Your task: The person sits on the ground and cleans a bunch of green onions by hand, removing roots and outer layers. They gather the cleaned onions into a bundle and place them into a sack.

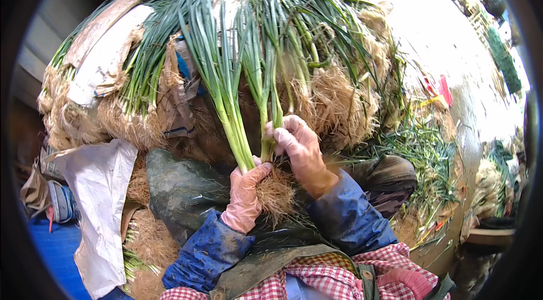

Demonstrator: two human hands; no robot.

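Observation:
My left hand (245, 199), in a thin translucent glove, grips the lower stalks of a bunch of green onions (231, 126) over my lap. Their tangle of pale brown roots (275, 194) hangs beside its fingers. My right hand (306, 156), gloved alike, has its thumb and fingers pinched at the base of a separate green onion stalk (264, 117), just right of the bunch. The leaves of both spread away from me onto the heap. Whether the right fingers hold the whole stalk or only an outer leaf is hard to see.
A heap of green onions (148, 58) with matted roots (339, 109) stands ahead, partly under white sacking (112, 52). A white sheet (102, 198) hangs at left, above blue tarpaulin (55, 245). Loose green trimmings (424, 160) litter the ground at right.

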